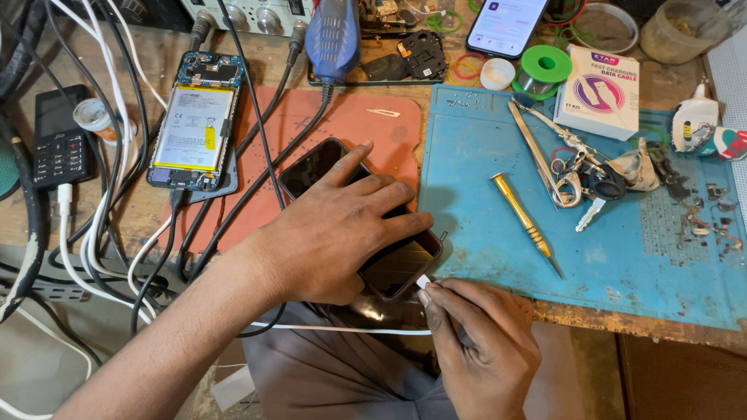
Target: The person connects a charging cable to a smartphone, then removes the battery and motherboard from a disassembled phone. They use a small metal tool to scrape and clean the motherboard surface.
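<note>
My left hand [334,229] lies flat on a black smartphone [393,264], pressing it against the bench where a salmon mat [350,120] meets a blue work mat [622,257]. The phone lies screen up, mostly hidden under the hand. My right hand [478,342] is below the phone's near corner, fingers pinched on a small white plug [424,281] of a white cable [342,328] held at the phone's bottom edge.
An opened phone [194,120] with its battery showing lies at the left among black and white cables. A gold screwdriver [525,222], tweezers [537,152], keys, a white box [601,92], solder spool [545,66] and a lit phone [506,23] surround the blue mat.
</note>
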